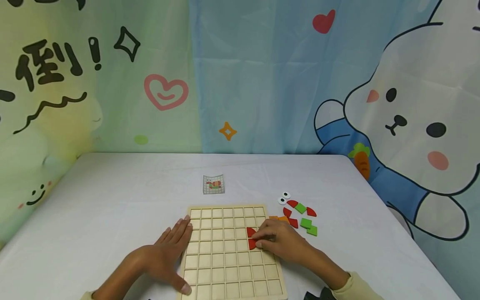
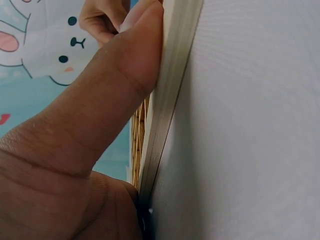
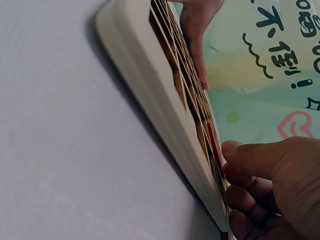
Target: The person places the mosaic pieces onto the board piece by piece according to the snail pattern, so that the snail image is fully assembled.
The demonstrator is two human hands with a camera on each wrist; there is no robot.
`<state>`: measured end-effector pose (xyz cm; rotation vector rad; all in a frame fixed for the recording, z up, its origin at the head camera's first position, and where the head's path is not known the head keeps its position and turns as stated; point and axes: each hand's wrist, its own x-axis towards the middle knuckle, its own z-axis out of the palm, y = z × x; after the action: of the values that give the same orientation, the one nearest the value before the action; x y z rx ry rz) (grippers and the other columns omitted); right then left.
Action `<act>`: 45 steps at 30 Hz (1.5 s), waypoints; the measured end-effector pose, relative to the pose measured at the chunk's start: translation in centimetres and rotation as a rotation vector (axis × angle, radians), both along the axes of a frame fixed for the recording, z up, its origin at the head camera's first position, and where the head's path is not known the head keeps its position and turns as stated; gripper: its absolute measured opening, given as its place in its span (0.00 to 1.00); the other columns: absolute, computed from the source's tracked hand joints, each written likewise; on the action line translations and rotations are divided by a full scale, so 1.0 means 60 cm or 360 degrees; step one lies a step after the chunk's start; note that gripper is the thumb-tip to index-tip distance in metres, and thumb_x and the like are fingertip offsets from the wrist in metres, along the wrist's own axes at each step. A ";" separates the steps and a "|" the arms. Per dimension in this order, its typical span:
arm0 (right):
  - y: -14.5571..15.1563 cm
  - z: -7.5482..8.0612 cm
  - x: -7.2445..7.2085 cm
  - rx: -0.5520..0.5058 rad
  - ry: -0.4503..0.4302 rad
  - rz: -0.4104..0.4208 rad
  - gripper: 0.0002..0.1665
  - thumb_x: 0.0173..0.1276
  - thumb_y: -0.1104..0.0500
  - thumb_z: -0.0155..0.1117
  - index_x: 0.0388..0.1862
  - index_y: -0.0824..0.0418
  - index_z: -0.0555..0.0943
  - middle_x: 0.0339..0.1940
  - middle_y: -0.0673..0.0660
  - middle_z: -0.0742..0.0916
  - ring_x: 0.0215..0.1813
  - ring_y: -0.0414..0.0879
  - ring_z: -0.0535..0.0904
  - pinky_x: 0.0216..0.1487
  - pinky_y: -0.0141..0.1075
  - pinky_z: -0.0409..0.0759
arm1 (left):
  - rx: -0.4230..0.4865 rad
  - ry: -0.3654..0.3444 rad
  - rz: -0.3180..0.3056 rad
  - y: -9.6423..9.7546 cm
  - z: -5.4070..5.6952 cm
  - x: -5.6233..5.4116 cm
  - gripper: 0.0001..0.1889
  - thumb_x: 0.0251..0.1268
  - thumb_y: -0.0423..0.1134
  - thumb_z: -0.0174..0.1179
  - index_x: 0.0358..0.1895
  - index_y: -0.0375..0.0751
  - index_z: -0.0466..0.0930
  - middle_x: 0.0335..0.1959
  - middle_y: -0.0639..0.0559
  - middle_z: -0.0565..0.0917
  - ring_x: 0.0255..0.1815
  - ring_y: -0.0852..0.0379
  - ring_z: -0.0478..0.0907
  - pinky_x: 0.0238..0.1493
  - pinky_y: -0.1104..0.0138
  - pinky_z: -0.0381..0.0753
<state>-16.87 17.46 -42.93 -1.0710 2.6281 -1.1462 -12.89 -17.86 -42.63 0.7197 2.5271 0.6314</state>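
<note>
Right hand [image 1: 283,241] is curling at two red pieces [image 1: 250,232]; cannot tell whether it is pinching either. Left hand [image 1: 165,254], fingers straight, is touching the board [image 1: 217,248]: pale wood, thin ribs forming square cells. Flat, curve-edged, the red pieces are lying on its right side, fingers partly hiding them.

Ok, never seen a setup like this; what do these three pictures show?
No machine here: a person works bare-handed. The wide picture is from a camera on the head; the close ones are from a camera on each wrist. On the white-covered table lie a wooden grid board, a picture card, loose red, green and orange pieces, and two eye discs. The left hand spreads along the board's left edge. The right hand is at two red pieces on the grid; I cannot tell whether it pinches one.
</note>
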 end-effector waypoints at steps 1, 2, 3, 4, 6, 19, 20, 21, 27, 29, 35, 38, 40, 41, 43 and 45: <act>0.001 0.000 0.000 0.0001 0.0009 -0.0004 0.10 0.63 0.60 0.71 0.44 0.55 0.89 0.38 0.42 0.83 0.43 0.38 0.76 0.39 0.32 0.76 | 0.0008 -0.0009 0.0001 0.001 0.003 0.001 0.77 0.32 0.77 0.67 0.76 0.29 0.34 0.77 0.38 0.26 0.76 0.41 0.23 0.71 0.44 0.30; 0.001 0.001 0.001 0.0003 0.0014 -0.0008 0.10 0.63 0.60 0.71 0.43 0.55 0.89 0.38 0.43 0.83 0.43 0.38 0.76 0.40 0.33 0.76 | 0.0010 -0.0014 0.0004 0.002 0.005 0.001 0.77 0.32 0.77 0.67 0.76 0.29 0.34 0.77 0.38 0.26 0.76 0.41 0.23 0.71 0.44 0.30; 0.002 0.002 0.001 0.0005 0.0020 -0.0012 0.10 0.63 0.60 0.71 0.43 0.55 0.89 0.38 0.43 0.83 0.43 0.38 0.76 0.39 0.33 0.76 | 0.0004 -0.0016 0.0006 0.002 0.006 0.001 0.77 0.32 0.77 0.67 0.76 0.29 0.34 0.77 0.38 0.26 0.76 0.41 0.23 0.71 0.44 0.29; 0.004 0.002 0.002 0.0004 0.0027 -0.0015 0.10 0.63 0.59 0.71 0.44 0.56 0.89 0.39 0.43 0.83 0.43 0.38 0.76 0.40 0.33 0.76 | -0.0003 -0.0009 0.0012 0.003 0.006 0.001 0.77 0.31 0.78 0.67 0.76 0.29 0.34 0.77 0.38 0.27 0.76 0.42 0.24 0.71 0.45 0.29; 0.007 0.003 0.001 -0.0016 0.0064 -0.0008 0.10 0.63 0.60 0.71 0.44 0.56 0.89 0.39 0.43 0.83 0.43 0.38 0.76 0.39 0.33 0.76 | -0.0022 0.0006 0.0014 0.003 0.002 0.000 0.78 0.30 0.78 0.66 0.76 0.29 0.35 0.77 0.39 0.27 0.76 0.43 0.24 0.71 0.46 0.29; 0.030 0.003 -0.011 -0.0028 0.0137 -0.0103 0.09 0.63 0.65 0.70 0.43 0.58 0.89 0.39 0.43 0.84 0.38 0.38 0.76 0.37 0.32 0.77 | -0.0059 0.0050 0.0001 -0.004 -0.014 -0.004 0.79 0.29 0.80 0.64 0.76 0.30 0.35 0.77 0.39 0.27 0.76 0.43 0.24 0.71 0.45 0.30; 0.032 0.004 -0.012 -0.0027 0.0148 -0.0114 0.09 0.63 0.64 0.70 0.43 0.58 0.89 0.39 0.44 0.84 0.38 0.38 0.76 0.36 0.33 0.77 | -0.0063 0.0052 0.0001 -0.004 -0.014 -0.004 0.79 0.29 0.81 0.64 0.77 0.30 0.34 0.77 0.39 0.27 0.76 0.43 0.24 0.71 0.45 0.30; 0.035 0.005 -0.013 -0.0031 0.0153 -0.0128 0.10 0.62 0.65 0.71 0.43 0.59 0.89 0.39 0.44 0.84 0.38 0.38 0.76 0.36 0.33 0.77 | -0.0061 0.0052 0.0001 -0.005 -0.014 -0.003 0.78 0.29 0.80 0.64 0.77 0.30 0.34 0.77 0.39 0.26 0.76 0.43 0.23 0.71 0.45 0.30; 0.058 0.011 -0.022 -0.0084 0.0158 -0.0252 0.12 0.60 0.68 0.72 0.44 0.61 0.88 0.37 0.46 0.84 0.34 0.39 0.74 0.30 0.31 0.75 | 0.0019 0.0044 -0.0009 -0.004 -0.010 -0.001 0.77 0.31 0.78 0.66 0.77 0.31 0.33 0.77 0.40 0.25 0.76 0.43 0.23 0.71 0.46 0.28; 0.066 0.013 -0.026 -0.0061 0.0160 -0.0308 0.12 0.60 0.67 0.72 0.44 0.60 0.88 0.37 0.46 0.83 0.33 0.40 0.73 0.29 0.30 0.75 | 0.0024 0.0043 -0.0012 -0.004 -0.009 0.000 0.77 0.31 0.78 0.66 0.77 0.31 0.33 0.77 0.40 0.26 0.76 0.43 0.23 0.71 0.46 0.28; 0.085 0.011 -0.038 0.0037 0.0212 -0.0410 0.13 0.59 0.65 0.73 0.44 0.57 0.88 0.39 0.43 0.85 0.40 0.42 0.76 0.37 0.35 0.78 | -0.0024 0.0059 -0.0007 -0.002 -0.011 -0.001 0.78 0.30 0.79 0.65 0.76 0.30 0.35 0.77 0.39 0.26 0.76 0.43 0.23 0.71 0.45 0.30; 0.091 0.008 -0.042 0.0052 0.0218 -0.0423 0.14 0.59 0.64 0.74 0.45 0.58 0.88 0.41 0.44 0.85 0.45 0.43 0.77 0.41 0.39 0.80 | -0.0025 0.0057 -0.0004 -0.002 -0.010 0.000 0.78 0.30 0.80 0.65 0.76 0.30 0.35 0.77 0.40 0.26 0.76 0.44 0.23 0.71 0.46 0.29; 0.094 0.005 -0.043 0.0059 0.0214 -0.0430 0.15 0.58 0.63 0.74 0.46 0.58 0.88 0.43 0.44 0.85 0.47 0.45 0.77 0.44 0.42 0.81 | -0.0028 0.0056 -0.0003 -0.002 -0.009 0.000 0.78 0.30 0.79 0.65 0.76 0.30 0.35 0.77 0.40 0.26 0.76 0.44 0.23 0.71 0.46 0.29; 0.095 0.003 -0.044 0.0068 0.0211 -0.0435 0.15 0.58 0.63 0.74 0.46 0.58 0.88 0.43 0.45 0.85 0.49 0.46 0.77 0.46 0.43 0.80 | -0.0025 0.0057 -0.0005 -0.002 -0.009 0.000 0.78 0.30 0.79 0.65 0.76 0.30 0.35 0.77 0.40 0.26 0.76 0.44 0.23 0.71 0.45 0.29; 0.097 0.000 -0.046 0.0104 0.0206 -0.0445 0.15 0.58 0.63 0.74 0.46 0.58 0.88 0.44 0.46 0.85 0.50 0.47 0.76 0.48 0.46 0.80 | -0.0027 0.0061 -0.0006 -0.002 -0.010 0.000 0.78 0.30 0.79 0.66 0.76 0.30 0.34 0.77 0.39 0.26 0.76 0.43 0.23 0.71 0.45 0.29; 0.099 -0.004 -0.048 0.0143 0.0197 -0.0455 0.16 0.58 0.62 0.74 0.47 0.58 0.88 0.45 0.48 0.84 0.52 0.49 0.76 0.50 0.48 0.79 | -0.0032 0.0062 -0.0006 -0.003 -0.011 0.000 0.78 0.30 0.79 0.65 0.76 0.30 0.34 0.77 0.39 0.26 0.76 0.43 0.23 0.71 0.45 0.29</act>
<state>-19.73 23.38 -43.15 -0.7929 2.9729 -1.0227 -12.90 -18.02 -43.29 0.7358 2.5634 0.5954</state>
